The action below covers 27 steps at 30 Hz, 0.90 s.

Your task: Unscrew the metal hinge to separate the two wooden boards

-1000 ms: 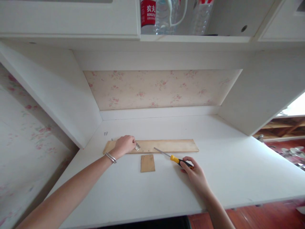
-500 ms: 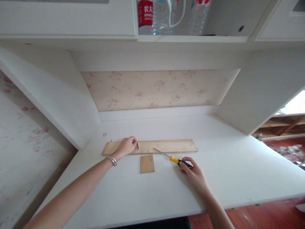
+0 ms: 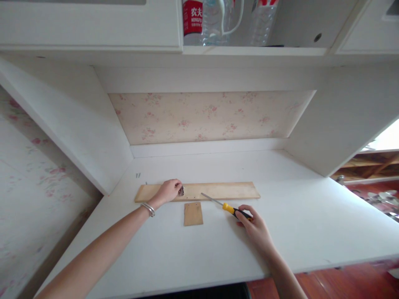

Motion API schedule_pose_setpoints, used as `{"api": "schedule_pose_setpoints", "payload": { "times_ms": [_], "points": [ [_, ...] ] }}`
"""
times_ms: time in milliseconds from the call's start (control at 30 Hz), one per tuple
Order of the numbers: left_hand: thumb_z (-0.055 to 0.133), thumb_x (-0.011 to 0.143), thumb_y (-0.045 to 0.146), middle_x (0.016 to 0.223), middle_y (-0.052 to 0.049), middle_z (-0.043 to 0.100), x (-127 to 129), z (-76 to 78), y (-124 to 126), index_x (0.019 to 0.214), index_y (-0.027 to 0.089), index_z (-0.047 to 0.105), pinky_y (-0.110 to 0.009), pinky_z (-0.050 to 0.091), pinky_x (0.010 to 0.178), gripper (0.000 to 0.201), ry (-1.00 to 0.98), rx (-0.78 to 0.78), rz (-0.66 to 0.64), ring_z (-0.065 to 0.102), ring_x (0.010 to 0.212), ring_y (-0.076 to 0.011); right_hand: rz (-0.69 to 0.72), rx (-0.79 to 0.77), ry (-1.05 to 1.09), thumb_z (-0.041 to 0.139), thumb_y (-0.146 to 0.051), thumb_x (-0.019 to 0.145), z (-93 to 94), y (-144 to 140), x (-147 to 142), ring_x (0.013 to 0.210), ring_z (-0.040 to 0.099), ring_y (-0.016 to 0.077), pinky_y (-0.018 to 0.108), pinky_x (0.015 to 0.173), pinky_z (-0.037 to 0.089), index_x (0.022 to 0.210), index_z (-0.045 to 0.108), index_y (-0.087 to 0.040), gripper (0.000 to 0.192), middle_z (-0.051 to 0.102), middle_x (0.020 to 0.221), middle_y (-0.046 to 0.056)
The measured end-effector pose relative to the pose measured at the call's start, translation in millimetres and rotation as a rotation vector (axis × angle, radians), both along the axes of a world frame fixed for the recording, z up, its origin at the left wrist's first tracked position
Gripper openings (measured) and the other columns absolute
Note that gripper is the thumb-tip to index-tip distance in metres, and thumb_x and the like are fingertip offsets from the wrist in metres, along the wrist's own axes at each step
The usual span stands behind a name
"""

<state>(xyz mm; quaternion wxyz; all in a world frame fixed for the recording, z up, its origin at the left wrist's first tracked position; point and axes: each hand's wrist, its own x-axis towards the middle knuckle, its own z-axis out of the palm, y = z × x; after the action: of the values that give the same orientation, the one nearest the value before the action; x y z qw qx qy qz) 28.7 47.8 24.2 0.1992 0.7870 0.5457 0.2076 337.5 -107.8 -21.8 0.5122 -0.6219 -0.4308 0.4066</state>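
Note:
My left hand, a bracelet at its wrist, is closed in a pinch on a small metal hinge, partly hidden by the fingers. It is over the long wooden board, left of the small holes there. My right hand grips the black and yellow handle of a screwdriver. The screwdriver's shaft points left, its tip over the board's front part. A small wooden piece with holes near its top edge lies just in front of the board.
Loose screws lie on the white desktop, behind the board's left end. White side panels enclose the desk. Overhead, a cabinet shelf carries plastic bottles and a white-handled container.
The hinge in my left hand has turned slightly and shows differently beside the fingertips. My right hand and the screwdriver stay almost still. The whole view has shifted a little.

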Motion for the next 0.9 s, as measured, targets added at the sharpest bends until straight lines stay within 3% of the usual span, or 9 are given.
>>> {"api": "schedule_pose_setpoints", "payload": {
  "times_ms": [200, 500, 633, 800, 900],
  "points": [
    [0.038, 0.086, 0.03, 0.067, -0.002, 0.066, 2, -8.7, 8, 0.086, 0.017, 0.064, -0.022, 0.042, 0.059, 0.029, -0.001, -0.097, -0.023, 0.06, 0.058, -0.0138, -0.006, 0.0, -0.015, 0.063, -0.053, 0.07, 1.9, -1, 0, 0.067, 0.059, 0.0169, 0.029, 0.064, 0.05, 0.094, 0.056, -0.021, 0.041, 0.061, 0.077, 0.002],
    [0.043, 0.082, 0.021, 0.092, -0.006, 0.069, 1, -12.3, 13, 0.093, 0.017, 0.067, -0.023, 0.043, 0.075, 0.027, -0.006, -0.076, -0.02, 0.062, 0.083, -0.016, 0.022, 0.029, -0.027, 0.062, -0.051, 0.072, -2.9, 1, 2, 0.069, 0.059, 0.0174, 0.031, 0.066, 0.051, 0.096, 0.056, -0.021, 0.039, 0.063, 0.083, 0.004],
    [0.045, 0.082, 0.024, 0.094, -0.006, 0.069, -1, -9.0, 13, 0.098, 0.017, 0.067, -0.025, 0.044, 0.079, 0.028, 0.013, -0.054, -0.095, 0.062, 0.085, -0.0168, 0.015, 0.028, -0.037, 0.062, -0.052, 0.071, -1.8, 1, 1, 0.068, 0.059, 0.0175, 0.03, 0.064, 0.051, 0.094, 0.056, -0.021, 0.039, 0.063, 0.082, 0.004],
    [0.048, 0.078, 0.021, 0.094, -0.005, 0.068, -5, -6.0, 9, 0.09, 0.02, 0.07, -0.025, 0.043, 0.081, 0.025, 0.069, -0.001, -0.146, 0.061, 0.086, -0.0171, 0.033, 0.032, -0.066, 0.059, -0.051, 0.075, -2.1, 1, 1, 0.073, 0.06, 0.018, 0.03, 0.065, 0.05, 0.097, 0.054, -0.021, 0.038, 0.063, 0.089, 0.005],
    [0.049, 0.077, 0.023, 0.092, -0.005, 0.068, -7, -5.4, 7, 0.089, 0.019, 0.07, -0.025, 0.044, 0.078, 0.024, 0.052, -0.005, -0.146, 0.061, 0.083, -0.0169, 0.057, 0.084, -0.242, 0.056, -0.048, 0.077, -3.1, 1, 2, 0.077, 0.06, 0.0195, 0.031, 0.067, 0.049, 0.097, 0.056, -0.021, 0.034, 0.062, 0.094, 0.007]
  ]
}}
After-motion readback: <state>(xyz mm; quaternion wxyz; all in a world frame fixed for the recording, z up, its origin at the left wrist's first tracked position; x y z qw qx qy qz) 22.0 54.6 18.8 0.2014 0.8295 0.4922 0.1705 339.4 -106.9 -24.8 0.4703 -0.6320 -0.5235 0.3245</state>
